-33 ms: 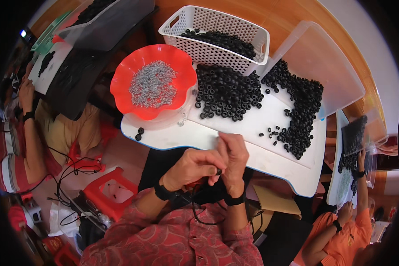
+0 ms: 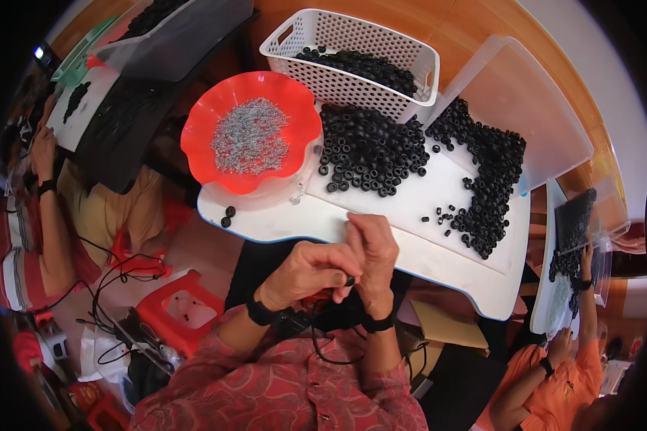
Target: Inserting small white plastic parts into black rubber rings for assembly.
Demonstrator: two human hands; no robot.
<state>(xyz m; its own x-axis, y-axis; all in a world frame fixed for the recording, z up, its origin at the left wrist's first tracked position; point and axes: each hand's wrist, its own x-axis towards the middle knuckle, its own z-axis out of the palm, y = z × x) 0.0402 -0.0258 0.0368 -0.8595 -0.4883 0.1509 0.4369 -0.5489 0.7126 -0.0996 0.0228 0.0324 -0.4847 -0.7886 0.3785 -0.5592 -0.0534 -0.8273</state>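
In front of my body, below the near edge of the white table (image 2: 323,221), both hands meet. My left hand (image 2: 303,271) pinches a small black ring-shaped part (image 2: 350,281) between thumb and fingertips. Against it, my right hand (image 2: 374,251) has its fingers bent and drawn together; whatever lies in them is hidden. Beyond the hands, a heap of black ring-shaped parts (image 2: 370,147) covers the table's middle. A red scalloped dish (image 2: 194,144) to the left holds a pile of tiny silvery metal pieces (image 2: 251,136).
A white perforated basket (image 2: 352,90) of black parts stands at the back. To the right, more black parts (image 2: 485,194) spill from a tipped clear bin (image 2: 532,115). Two loose black rings (image 2: 227,216) lie near the left edge. Co-workers sit at both sides; a red stool (image 2: 180,309) stands lower left.
Both hands have shifted slightly left together, the black part still in my left fingertips. Nothing on the table has visibly moved.
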